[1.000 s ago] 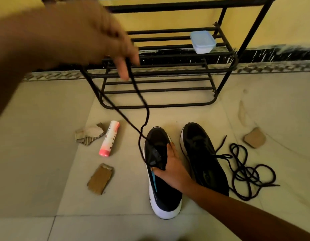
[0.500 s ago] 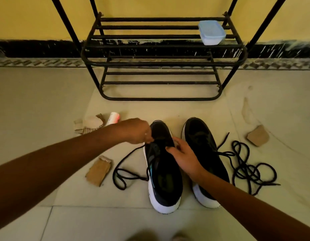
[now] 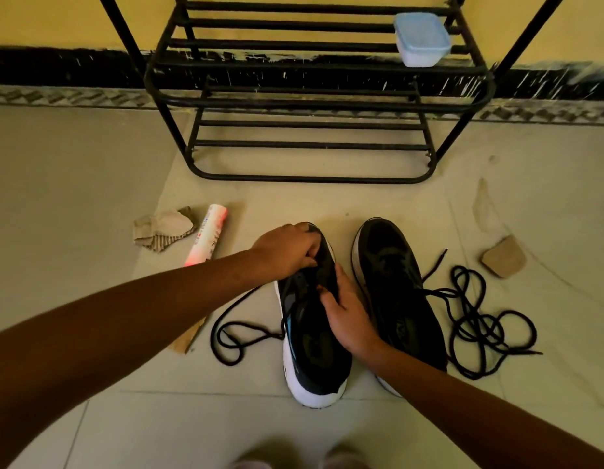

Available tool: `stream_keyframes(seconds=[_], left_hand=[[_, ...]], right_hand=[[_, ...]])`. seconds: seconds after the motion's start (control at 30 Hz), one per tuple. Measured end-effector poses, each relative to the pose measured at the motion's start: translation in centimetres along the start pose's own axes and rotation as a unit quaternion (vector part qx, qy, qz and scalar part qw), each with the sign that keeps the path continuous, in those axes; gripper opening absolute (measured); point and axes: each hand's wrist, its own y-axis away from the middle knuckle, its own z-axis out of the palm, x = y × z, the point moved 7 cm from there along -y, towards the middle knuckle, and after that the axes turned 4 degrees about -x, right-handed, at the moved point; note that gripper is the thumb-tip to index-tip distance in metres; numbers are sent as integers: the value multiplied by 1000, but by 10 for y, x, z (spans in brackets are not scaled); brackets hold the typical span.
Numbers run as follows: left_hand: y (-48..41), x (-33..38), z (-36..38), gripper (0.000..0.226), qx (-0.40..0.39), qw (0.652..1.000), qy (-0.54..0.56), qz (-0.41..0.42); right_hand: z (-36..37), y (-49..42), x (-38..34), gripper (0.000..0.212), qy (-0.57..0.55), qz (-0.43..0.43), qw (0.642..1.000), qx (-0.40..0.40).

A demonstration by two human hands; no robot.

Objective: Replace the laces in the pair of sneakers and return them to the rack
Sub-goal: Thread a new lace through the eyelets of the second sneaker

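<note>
Forward now, left hand [image 3: 287, 252] fingers pinch the black sneaker [image 3: 310, 319] (white-soled); right hand [image 3: 348, 316] fingers clasp it.

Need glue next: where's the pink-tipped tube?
In the head view, the tube lies on the floor left of the sneakers, beside crumpled cardboard, before the rack.

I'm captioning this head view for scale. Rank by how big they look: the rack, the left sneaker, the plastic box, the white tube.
1. Rack, by far.
2. Left sneaker.
3 and 4. Plastic box and white tube: look alike, and the box sits farther away, so unranked.
</note>
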Motion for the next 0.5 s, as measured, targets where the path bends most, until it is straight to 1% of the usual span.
stream_keyframes(seconds=[0.1,0.2,0.33,0.5], left_hand=[[3,0,5,30,-7,1000,-14,4],[3,3,7,27,-10,1000,-23,-5],[6,-3,1,22,20,997,64,-33],[13,-14,1,20,35,981,186,-51]], right_hand=[[0,-1,1,60,3,-1,1000,1],[0,0,1,59,6,-4,1000,1],[1,-1,1,59,13,-2,1000,0],[2,-2,3,60,20,3,1000,4]])
